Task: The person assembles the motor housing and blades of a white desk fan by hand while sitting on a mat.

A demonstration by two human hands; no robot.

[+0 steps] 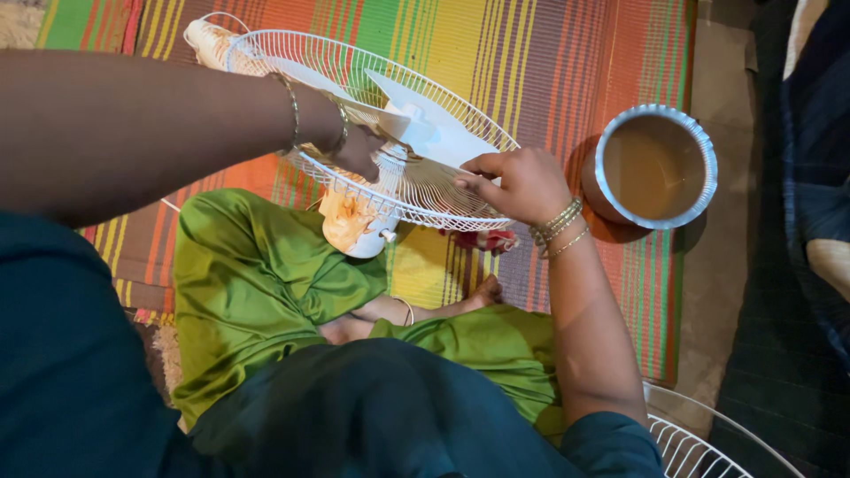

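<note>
Dark teal top, lap and sleeves: nearest the camera, filling the lower frame.

Green trousers (257, 283): legs folded, a bare foot (482, 290) showing between the knees, resting on the mat.

Second wire grille (699, 443): white, lying just off the mat's near right corner, only partly in view.

Right hand (518, 181): bangles at the wrist, fingers curled and pinched on the near right rim of the fan guard. It appears to grip the wire, with no gap showing between fingers and rim.

Left hand (354, 146): forearm crossing from the left edge, fingers closed on the guard's left side near the hub; what exactly they clasp is hidden behind the wires.

Fan guard (372, 124): white wire cage, tilted, held above the knees between both hands. White blades (425, 119) sit inside it. Its motor housing (354, 221), stained orange, hangs below toward the lap. The fan's axle runs from near-low to far-high; the right hand is nearer the open rim, the left nearer the centre.

Striped mat (549, 53): many colours, carrying everything.

Metal bowl (655, 164): round and empty-looking, at the mat's right edge, well apart from the fan.
</note>
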